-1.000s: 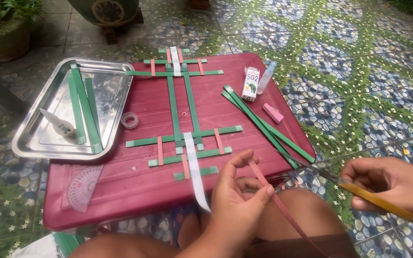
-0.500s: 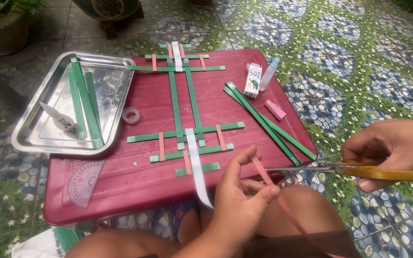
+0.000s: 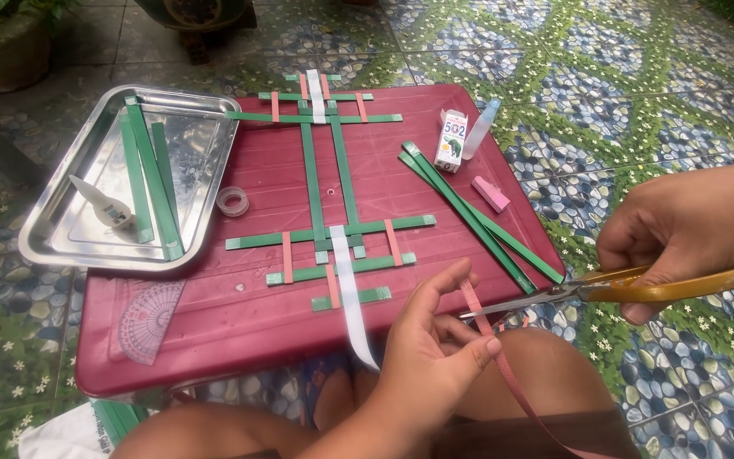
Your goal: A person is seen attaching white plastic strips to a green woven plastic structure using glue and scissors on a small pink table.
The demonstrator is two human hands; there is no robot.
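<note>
My left hand (image 3: pixel 435 357) pinches a thin pink paper strip (image 3: pixel 503 365) just off the near edge of the dark red table (image 3: pixel 214 331); the strip trails down over my lap. My right hand (image 3: pixel 690 234) grips yellow-handled scissors (image 3: pixel 605 289), whose blades point left and meet the strip near my left fingers. On the table lies a lattice of green strips (image 3: pixel 329 183) with short pink cross pieces and a white strip (image 3: pixel 352 297) that hangs over the near edge.
A metal tray (image 3: pixel 87 246) at the left holds green strips and a small glue tube. A tape roll (image 3: pixel 233 201), a clear protractor (image 3: pixel 148 319), long green strips (image 3: pixel 477 217), a small box (image 3: pixel 451 140) and a pink eraser (image 3: pixel 493 194) lie on the table. Tiled floor surrounds it.
My right hand has risen and swung the scissors in from the right, so the blades now reach the pink strip. My left hand keeps hold of the strip.
</note>
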